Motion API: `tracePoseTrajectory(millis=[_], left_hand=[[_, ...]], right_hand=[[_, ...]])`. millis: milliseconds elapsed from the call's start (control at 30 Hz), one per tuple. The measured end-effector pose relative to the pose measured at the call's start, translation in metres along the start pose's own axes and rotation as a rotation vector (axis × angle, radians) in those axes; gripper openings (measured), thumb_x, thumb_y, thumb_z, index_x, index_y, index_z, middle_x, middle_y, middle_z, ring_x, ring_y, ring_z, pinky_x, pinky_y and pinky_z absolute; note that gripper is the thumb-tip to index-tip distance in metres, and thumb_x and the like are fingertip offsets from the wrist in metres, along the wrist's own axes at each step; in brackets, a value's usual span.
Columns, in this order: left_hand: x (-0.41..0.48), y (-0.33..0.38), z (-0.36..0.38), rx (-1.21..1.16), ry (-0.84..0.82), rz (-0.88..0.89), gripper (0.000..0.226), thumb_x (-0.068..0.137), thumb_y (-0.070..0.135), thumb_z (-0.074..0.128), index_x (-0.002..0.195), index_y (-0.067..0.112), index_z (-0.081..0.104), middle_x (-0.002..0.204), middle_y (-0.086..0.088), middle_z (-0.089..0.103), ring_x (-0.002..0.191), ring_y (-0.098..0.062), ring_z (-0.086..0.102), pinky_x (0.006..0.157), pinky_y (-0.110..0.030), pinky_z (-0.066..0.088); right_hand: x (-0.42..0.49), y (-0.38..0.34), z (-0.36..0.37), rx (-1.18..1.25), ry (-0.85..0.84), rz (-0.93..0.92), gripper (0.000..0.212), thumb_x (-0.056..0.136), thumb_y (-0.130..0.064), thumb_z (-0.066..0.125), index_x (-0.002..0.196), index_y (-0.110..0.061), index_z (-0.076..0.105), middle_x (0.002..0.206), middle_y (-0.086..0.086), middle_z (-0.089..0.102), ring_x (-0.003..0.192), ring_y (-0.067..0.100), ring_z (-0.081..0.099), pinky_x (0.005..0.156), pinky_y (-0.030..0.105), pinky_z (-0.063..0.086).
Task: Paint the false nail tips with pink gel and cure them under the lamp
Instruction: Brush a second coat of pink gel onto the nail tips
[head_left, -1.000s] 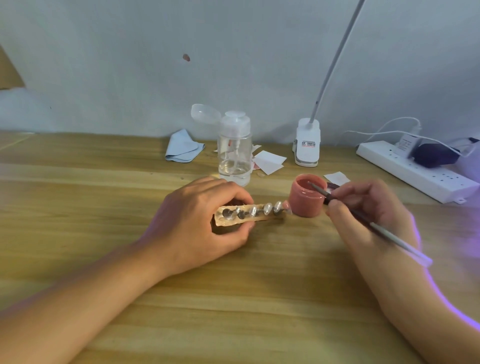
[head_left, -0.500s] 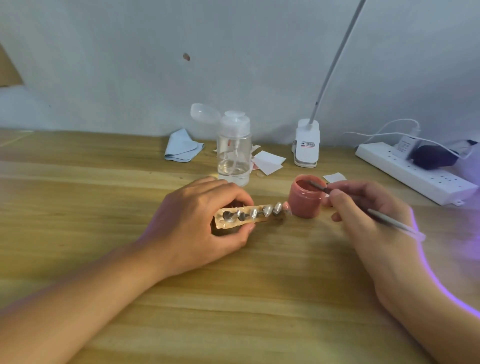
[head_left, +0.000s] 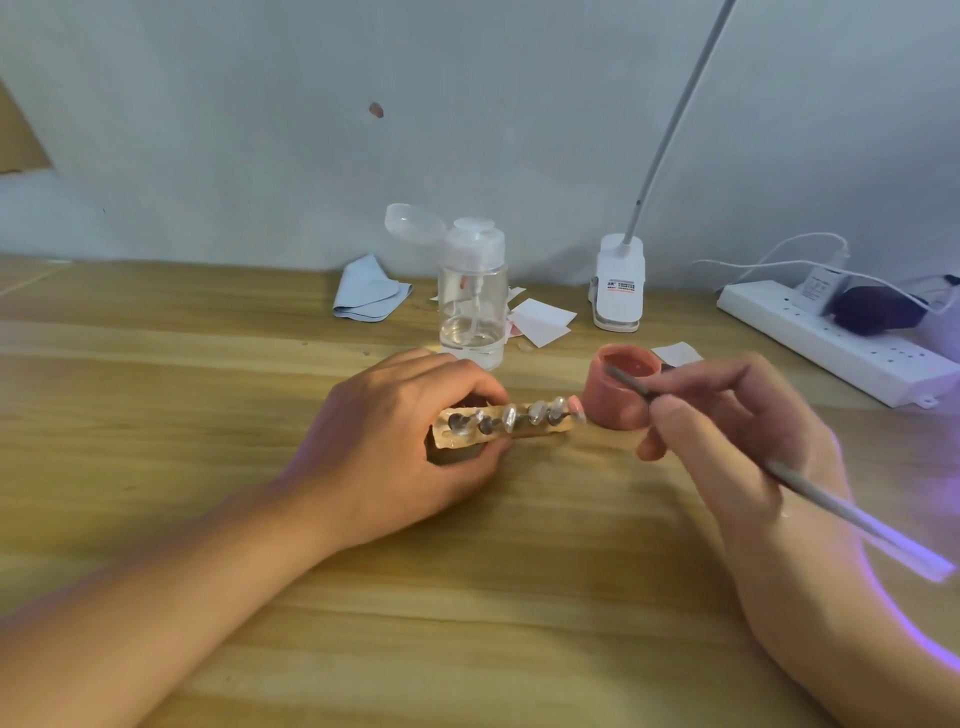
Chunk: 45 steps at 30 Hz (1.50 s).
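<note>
Tips (head_left: 535, 413) of thin clear plastic are judged light, stiff and easily knocked loose. They stand in a row on a tan strip (head_left: 519, 435) at the centre of the frame, low over the table (head_left: 208, 364). The tip at the right end looks pink; the rest look unpainted.

The strip is judged small and light. It is best taken by one end and by its long edges, well away from the tips, so that wet gel is not smeared. It is held in that way: the left hand (head_left: 395, 447) is curled round the strip's left end, with fingers over the far edge and the thumb at the near edge. The right end is left free, just beside the pot (head_left: 618, 395).

The pot stands open, right of centre, and is judged light enough to be tipped by a sideways push.

The brush (head_left: 831, 499) is thin and stiff, and is best pinched near its front for control. It is held in a pen grip by the right hand (head_left: 727, 431), thumb and forefinger closed near the dark front part, with the handle running toward the lower right of the frame. The bristle end is seen at the pot's rim; whether gel is touched cannot be told.
</note>
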<state>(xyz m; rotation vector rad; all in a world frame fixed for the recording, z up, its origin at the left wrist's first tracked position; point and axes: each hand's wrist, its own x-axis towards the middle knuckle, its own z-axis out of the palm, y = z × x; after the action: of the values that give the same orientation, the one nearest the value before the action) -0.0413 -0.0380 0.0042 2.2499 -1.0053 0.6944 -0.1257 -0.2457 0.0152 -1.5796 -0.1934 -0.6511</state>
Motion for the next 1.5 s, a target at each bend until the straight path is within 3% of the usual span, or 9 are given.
tracePoseTrajectory(millis=[67,167,333,533,800,1267,1500], left_hand=[[-0.0001,0.0003,-0.0004,-0.009,0.003,-0.008,0.018,0.078,0.039,0.070,0.094,0.031,0.068,0.087,0.017,0.066,0.083,-0.007,0.060,0.072,-0.035,0.051],[0.0006,0.0008,-0.0004,-0.010,0.005,-0.004,0.018,0.079,0.040,0.069,0.094,0.031,0.068,0.086,0.017,0.065,0.082,-0.006,0.059,0.071,-0.035,0.051],[0.0008,0.0009,0.0004,-0.016,0.006,0.002,0.018,0.078,0.038,0.071,0.094,0.029,0.069,0.086,0.017,0.065,0.082,-0.008,0.060,0.072,-0.035,0.051],[0.0005,0.0006,0.0003,-0.011,0.008,0.007,0.020,0.078,0.039,0.072,0.095,0.029,0.069,0.085,0.017,0.065,0.081,-0.007,0.058,0.071,-0.035,0.051],[0.0007,0.0009,0.0005,-0.006,0.008,0.011,0.020,0.078,0.038,0.073,0.095,0.028,0.069,0.085,0.017,0.065,0.081,-0.008,0.059,0.071,-0.035,0.051],[0.0006,0.0006,0.0002,-0.009,0.001,0.018,0.020,0.078,0.038,0.073,0.095,0.028,0.069,0.086,0.017,0.065,0.082,-0.009,0.061,0.071,-0.036,0.051],[0.0003,-0.0008,0.0015,-0.015,0.002,0.021,0.020,0.079,0.038,0.073,0.095,0.029,0.069,0.086,0.016,0.066,0.082,-0.009,0.061,0.072,-0.037,0.051]], right_hand=[[-0.0018,0.0016,-0.0001,-0.074,0.011,0.030,0.004,0.076,-0.012,0.058,0.080,-0.011,0.057,0.069,0.000,0.072,0.057,0.005,0.061,0.058,0.016,0.048],[-0.0034,0.0033,-0.0003,-0.252,0.036,0.023,0.007,0.071,-0.018,0.058,0.078,-0.019,0.054,0.066,0.006,0.068,0.058,0.018,0.058,0.056,0.022,0.046],[-0.0053,0.0044,0.0026,-0.428,-0.002,-0.032,0.012,0.070,-0.023,0.063,0.079,-0.021,0.056,0.069,-0.005,0.069,0.066,0.011,0.063,0.056,0.010,0.043],[-0.0048,0.0034,0.0041,-0.493,-0.031,-0.048,0.013,0.071,-0.027,0.064,0.079,-0.025,0.054,0.073,-0.012,0.070,0.072,0.009,0.066,0.054,0.010,0.043],[-0.0041,0.0023,0.0046,-0.517,-0.044,-0.062,0.013,0.070,-0.027,0.064,0.079,-0.025,0.055,0.071,-0.013,0.068,0.066,0.007,0.064,0.049,0.007,0.038],[-0.0063,-0.0007,0.0060,-0.570,-0.046,-0.079,0.013,0.068,-0.024,0.063,0.077,-0.022,0.053,0.067,-0.012,0.065,0.067,0.006,0.061,0.057,0.008,0.041],[-0.0058,-0.0014,0.0060,-0.558,-0.038,-0.065,0.013,0.067,-0.025,0.061,0.078,-0.022,0.054,0.067,-0.013,0.064,0.064,0.007,0.059,0.052,0.008,0.039]])
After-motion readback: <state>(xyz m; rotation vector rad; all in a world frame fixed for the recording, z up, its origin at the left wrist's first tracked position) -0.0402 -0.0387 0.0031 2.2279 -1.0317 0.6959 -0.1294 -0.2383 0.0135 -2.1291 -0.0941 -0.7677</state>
